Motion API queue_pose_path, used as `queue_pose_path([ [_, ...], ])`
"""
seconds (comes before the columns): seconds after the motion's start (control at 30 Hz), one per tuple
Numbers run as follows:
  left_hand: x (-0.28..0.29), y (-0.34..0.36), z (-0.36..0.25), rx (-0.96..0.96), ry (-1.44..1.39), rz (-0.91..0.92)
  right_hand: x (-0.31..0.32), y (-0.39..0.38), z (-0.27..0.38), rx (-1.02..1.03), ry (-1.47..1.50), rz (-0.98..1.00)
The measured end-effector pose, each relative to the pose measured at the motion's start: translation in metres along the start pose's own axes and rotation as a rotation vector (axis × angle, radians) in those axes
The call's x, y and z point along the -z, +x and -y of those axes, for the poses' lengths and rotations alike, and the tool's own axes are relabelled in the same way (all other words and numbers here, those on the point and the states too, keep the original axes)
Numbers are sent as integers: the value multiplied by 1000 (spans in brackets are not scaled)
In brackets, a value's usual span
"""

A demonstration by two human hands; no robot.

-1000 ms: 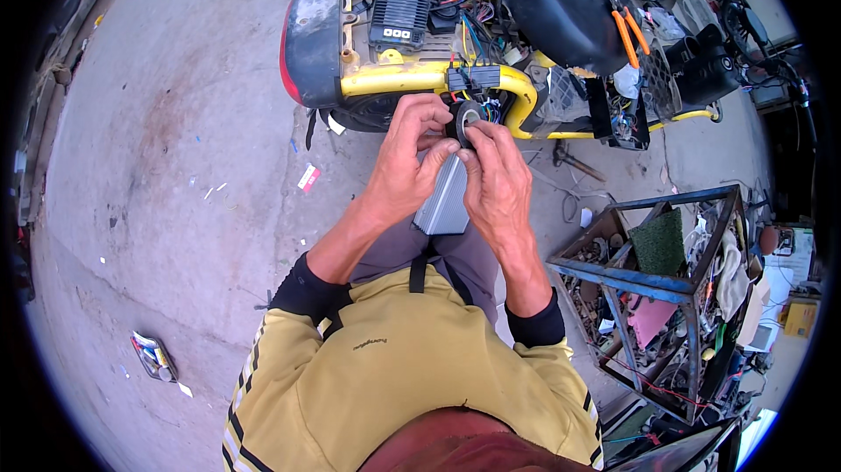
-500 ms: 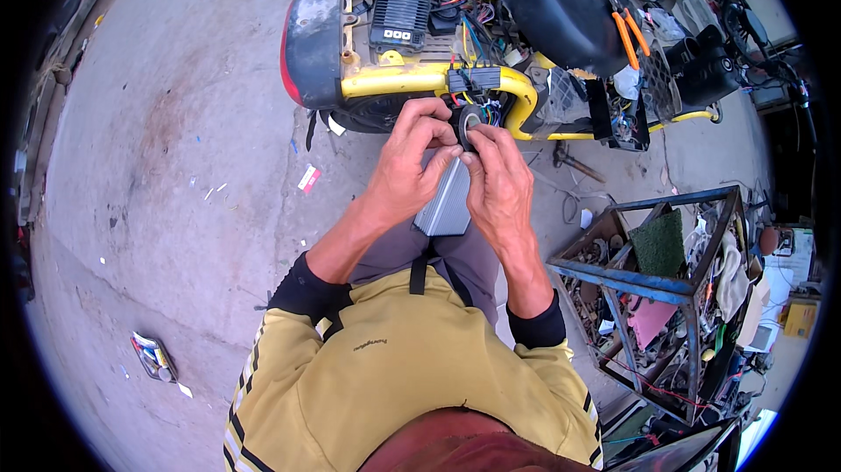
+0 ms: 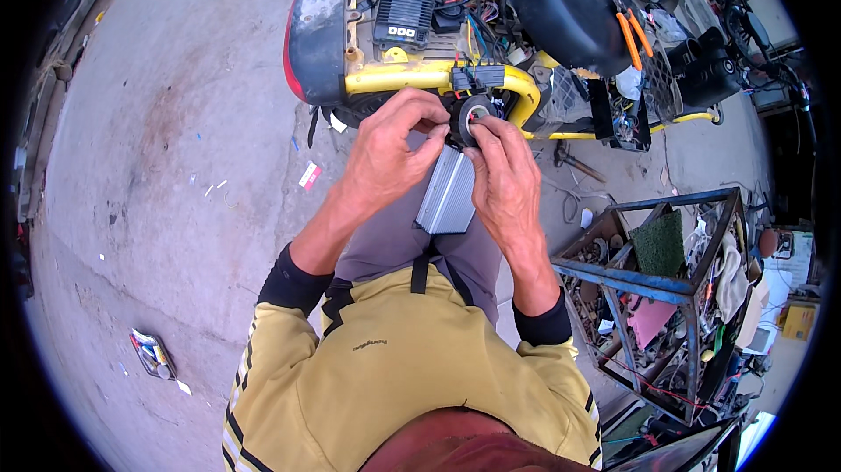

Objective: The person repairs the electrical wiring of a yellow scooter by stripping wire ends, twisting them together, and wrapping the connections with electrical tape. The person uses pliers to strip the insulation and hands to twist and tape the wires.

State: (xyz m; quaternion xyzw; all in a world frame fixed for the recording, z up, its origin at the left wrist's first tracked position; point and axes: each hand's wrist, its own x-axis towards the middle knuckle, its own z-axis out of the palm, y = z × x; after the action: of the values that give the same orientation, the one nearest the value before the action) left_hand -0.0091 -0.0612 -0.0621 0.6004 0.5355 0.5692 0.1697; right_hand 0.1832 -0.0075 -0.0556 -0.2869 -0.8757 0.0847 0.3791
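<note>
A roll of black tape (image 3: 460, 113) with a pale core is gripped by my right hand (image 3: 508, 176), thumb and fingers at its near right side. Close against the roll's left side, my left hand (image 3: 392, 155) is closed in a pinch; what its fingertips hold is hidden. Under both hands a silver finned metal box (image 3: 448, 194) rests on my lap. Just beyond the roll is the yellow frame (image 3: 399, 79) of a scooter, with a black connector block (image 3: 478, 78) and coloured wires by the frame's bend.
A black finned box (image 3: 406, 6) lies on the scooter, beside its tilted black seat (image 3: 561, 7). Orange-handled pliers (image 3: 629, 38) rest on the seat. To the right are a hammer (image 3: 578, 161) and a blue metal rack (image 3: 631, 279) full of scrap. A small tray (image 3: 153, 355) sits on the floor, left.
The tape roll has turned, showing more of its face and core. My left hand has drawn slightly left, and my right hand has shifted a little right.
</note>
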Motion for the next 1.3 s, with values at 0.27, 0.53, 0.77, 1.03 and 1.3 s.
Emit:
queue_pose_path([
  [0.27, -13, -2, 6, -51, 126, -100, -5, -1, 0, 48, -93, 14],
  [0.53, -18, -1, 12, 139, -239, -70, -3, 0, 1, 27, -44, 27],
  [0.77, -7, -6, 3, 135, -212, -142, -2, 2, -3, 27, -47, -3],
  [1.03, -13, -12, 3, 18, -54, -149, 2, 9, 3, 75, -77, 32],
  [1.3, -11, -21, -5, 134, -249, -10, 13, 23, -3, -32, 9, 120],
])
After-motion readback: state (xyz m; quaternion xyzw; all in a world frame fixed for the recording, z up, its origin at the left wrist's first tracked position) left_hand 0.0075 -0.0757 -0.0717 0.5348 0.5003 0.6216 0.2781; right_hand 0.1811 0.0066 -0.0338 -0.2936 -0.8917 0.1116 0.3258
